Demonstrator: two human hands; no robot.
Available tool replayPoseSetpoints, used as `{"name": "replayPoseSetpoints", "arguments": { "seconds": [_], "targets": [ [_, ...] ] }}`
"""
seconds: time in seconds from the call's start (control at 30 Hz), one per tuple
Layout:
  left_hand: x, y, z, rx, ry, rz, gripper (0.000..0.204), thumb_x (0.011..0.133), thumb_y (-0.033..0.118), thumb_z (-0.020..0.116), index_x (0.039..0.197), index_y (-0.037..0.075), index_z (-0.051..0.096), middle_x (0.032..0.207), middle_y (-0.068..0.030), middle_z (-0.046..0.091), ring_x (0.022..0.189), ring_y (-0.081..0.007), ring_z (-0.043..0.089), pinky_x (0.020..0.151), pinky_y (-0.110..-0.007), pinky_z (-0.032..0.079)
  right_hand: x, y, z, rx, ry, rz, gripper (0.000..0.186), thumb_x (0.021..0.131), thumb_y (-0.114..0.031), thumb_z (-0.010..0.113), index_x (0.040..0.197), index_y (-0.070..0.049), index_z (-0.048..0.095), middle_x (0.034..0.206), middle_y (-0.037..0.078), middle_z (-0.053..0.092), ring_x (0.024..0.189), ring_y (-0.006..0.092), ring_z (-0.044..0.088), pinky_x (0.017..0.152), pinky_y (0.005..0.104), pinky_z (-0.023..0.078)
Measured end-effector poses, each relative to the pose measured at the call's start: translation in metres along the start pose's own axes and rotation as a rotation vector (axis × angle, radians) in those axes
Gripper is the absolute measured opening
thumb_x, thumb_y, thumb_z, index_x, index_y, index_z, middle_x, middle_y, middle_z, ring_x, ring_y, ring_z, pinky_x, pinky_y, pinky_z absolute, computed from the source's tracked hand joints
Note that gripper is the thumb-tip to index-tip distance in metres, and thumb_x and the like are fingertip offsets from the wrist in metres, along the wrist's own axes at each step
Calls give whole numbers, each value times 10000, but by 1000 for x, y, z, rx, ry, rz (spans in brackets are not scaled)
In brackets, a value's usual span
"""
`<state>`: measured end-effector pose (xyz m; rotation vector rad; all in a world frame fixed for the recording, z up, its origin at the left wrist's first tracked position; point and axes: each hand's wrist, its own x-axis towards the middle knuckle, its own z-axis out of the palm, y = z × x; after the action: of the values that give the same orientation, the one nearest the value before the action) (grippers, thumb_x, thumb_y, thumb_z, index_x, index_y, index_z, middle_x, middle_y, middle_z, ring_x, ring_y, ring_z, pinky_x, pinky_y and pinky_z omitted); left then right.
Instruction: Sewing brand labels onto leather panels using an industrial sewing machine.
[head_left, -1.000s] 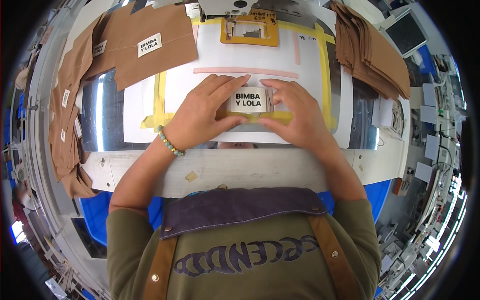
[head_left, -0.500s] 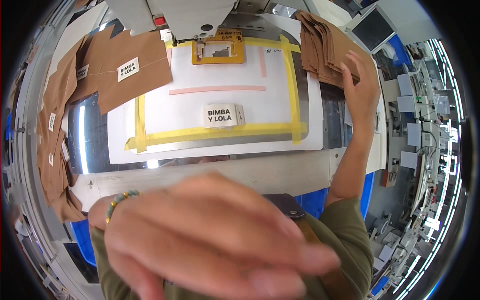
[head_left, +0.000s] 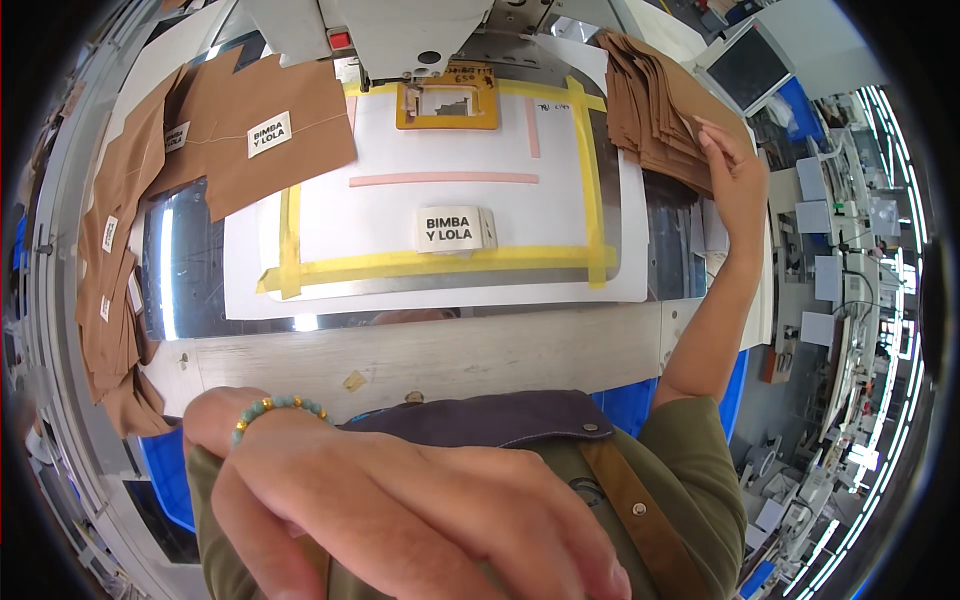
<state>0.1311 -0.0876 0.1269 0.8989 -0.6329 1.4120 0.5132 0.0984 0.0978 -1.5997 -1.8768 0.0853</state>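
We see the right hand point(head_left: 737, 175) at the near right edge of a fanned stack of brown pieces point(head_left: 650, 115), its fingers bent in toward the edge; we cannot tell whether a piece is pinched there. The left hand point(head_left: 430, 510), with a beaded bracelet point(head_left: 272, 405) at its wrist, looms large and low before the chest, its fingers long and loosely bent; its fingertips run toward the lower edge, so we cannot tell whether it holds anything. It hides much of the apron, though the dark flap point(head_left: 530, 415) shows behind. Ahead of us, a small pile of white labels point(head_left: 450, 230) sits on a white sheet point(head_left: 350, 225), just beyond the near band of yellow tape point(head_left: 380, 267) and well apart from both hands. A pink strip point(head_left: 443, 180) lies farther in. The machine head point(head_left: 410, 40) stands over the far side, close to a yellow frame point(head_left: 448, 124). On our left, a labelled brown piece point(head_left: 315, 135) reaches over the sheet's far corner, and more brown pieces point(head_left: 110, 290) drape down the side of the bench point(head_left: 480, 360). Beyond the stack, we notice a dark screen point(head_left: 748, 62).
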Motion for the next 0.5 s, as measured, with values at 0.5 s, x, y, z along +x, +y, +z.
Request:
{"name": "replayPoseSetpoints", "arguments": {
  "seconds": [0.5],
  "targets": [
    [17, 13, -129, 1855, -312, -467, 582, 950, 86, 795, 1506, 66, 625, 1290, -188, 742, 1116, -390, 731, 926, -448, 622, -9, -90, 97, -66, 97, -701, 169, 1026, -139, 682, 1165, -98, 769, 1107, 80, 807, 965, 337, 753, 835, 466, 600]
  ]
}}
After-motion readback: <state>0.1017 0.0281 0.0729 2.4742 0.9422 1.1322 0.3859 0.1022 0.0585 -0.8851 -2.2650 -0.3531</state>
